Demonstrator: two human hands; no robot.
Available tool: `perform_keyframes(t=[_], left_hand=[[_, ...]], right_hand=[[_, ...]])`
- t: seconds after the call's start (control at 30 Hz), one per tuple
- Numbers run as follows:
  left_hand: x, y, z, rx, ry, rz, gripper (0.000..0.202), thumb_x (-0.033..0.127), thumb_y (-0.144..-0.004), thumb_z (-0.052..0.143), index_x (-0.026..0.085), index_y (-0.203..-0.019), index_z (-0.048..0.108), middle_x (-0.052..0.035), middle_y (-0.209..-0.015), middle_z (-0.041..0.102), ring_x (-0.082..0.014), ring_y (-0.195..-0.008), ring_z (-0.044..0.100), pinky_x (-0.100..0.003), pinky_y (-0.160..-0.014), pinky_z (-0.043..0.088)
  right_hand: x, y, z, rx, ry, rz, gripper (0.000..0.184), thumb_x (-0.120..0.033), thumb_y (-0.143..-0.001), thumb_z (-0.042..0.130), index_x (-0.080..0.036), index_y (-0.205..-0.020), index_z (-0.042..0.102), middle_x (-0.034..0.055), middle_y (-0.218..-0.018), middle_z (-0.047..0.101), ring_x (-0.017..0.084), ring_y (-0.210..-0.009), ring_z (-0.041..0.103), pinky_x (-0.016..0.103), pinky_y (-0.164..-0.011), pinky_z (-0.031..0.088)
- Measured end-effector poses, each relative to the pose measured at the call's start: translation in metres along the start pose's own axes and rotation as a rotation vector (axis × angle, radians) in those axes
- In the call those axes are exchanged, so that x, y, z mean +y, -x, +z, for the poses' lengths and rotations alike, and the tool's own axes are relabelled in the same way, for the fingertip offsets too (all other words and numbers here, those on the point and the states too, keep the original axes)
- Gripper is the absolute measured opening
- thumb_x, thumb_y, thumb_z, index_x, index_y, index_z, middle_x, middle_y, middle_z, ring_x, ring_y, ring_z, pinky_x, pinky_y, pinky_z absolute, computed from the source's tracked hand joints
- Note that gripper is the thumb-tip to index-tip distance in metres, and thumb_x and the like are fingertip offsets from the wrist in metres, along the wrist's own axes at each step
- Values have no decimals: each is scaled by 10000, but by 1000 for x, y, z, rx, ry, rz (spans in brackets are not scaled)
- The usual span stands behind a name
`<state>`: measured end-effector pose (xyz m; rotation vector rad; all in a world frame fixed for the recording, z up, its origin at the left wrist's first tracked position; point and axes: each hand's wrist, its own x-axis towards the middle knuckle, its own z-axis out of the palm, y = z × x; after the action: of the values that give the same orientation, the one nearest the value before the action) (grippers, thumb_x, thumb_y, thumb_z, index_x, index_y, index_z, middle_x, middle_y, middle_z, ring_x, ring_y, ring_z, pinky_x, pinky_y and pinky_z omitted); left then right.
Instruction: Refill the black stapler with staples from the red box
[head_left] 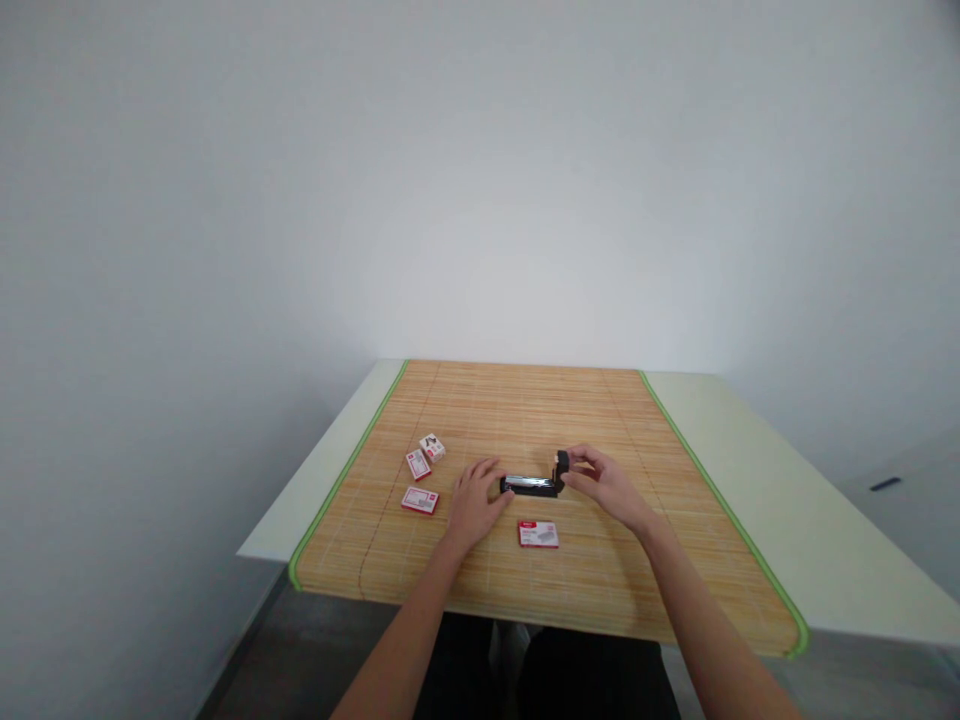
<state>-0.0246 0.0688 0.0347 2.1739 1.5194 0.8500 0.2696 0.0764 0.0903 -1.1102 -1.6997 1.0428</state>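
Observation:
A black stapler (pixel 529 486) with a shiny metal strip lies lengthwise across the bamboo mat, its black top part swung up at the right end. My left hand (pixel 474 500) is at the stapler's left end, thumb on the near side and fingers on the far side, steadying it. With thumb and fingertips, my right hand (pixel 604 485) grips the raised top part. Just in front of the stapler lies a red and white staple box (pixel 538 534). Small print and the inside of the stapler are too small to make out.
Left of my left hand lie a red and white box (pixel 420 500), a similar box (pixel 418 464) and a small white box (pixel 432 447). The bamboo mat (pixel 525 405) with green edging covers the middle of a white table (pixel 750 460). A wall (pixel 517 200) stands behind.

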Motion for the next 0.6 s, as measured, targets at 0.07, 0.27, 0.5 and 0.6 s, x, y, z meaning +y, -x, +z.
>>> perform_keyframes(t=[0.07,0.27,0.5,0.6], left_hand=[[1,0,0,-2,-7,2,331,407,-921,683,342,-1246,675,-3,-1500,535,-251,-1410,408,-464,-1192,312],[2,1,-1,-14,-13,-3,367,433,-911,691,334,-1264,669,-14,-1515,523,-263,-1432,393,-475,-1195,313],[3,1,-3,-6,2,5,368,392,-902,708,319,-1261,675,-22,-1503,538,-262,-1424,405,-478,-1201,305],[4,1,-3,-7,8,-5,360,383,-897,716,314,-1248,681,-23,-1507,534,-260,-1424,405,-478,-1198,306]], right_hand=[[-7,-11,18,-21,103,-76,300,-362,-870,742,-264,-1144,671,48,-1153,680,237,-1097,642,423,-997,514],[-14,-28,66,-127,406,-190,297,-130,-815,720,-237,-1091,725,63,-1075,677,242,-1052,611,406,-967,492],[12,-20,52,-92,434,-166,463,-245,-815,767,-259,-1270,682,89,-1240,677,284,-1194,590,493,-1075,447],[22,-4,37,-27,439,-111,551,-323,-830,757,-273,-1361,617,97,-1339,641,296,-1275,563,535,-1126,415]])
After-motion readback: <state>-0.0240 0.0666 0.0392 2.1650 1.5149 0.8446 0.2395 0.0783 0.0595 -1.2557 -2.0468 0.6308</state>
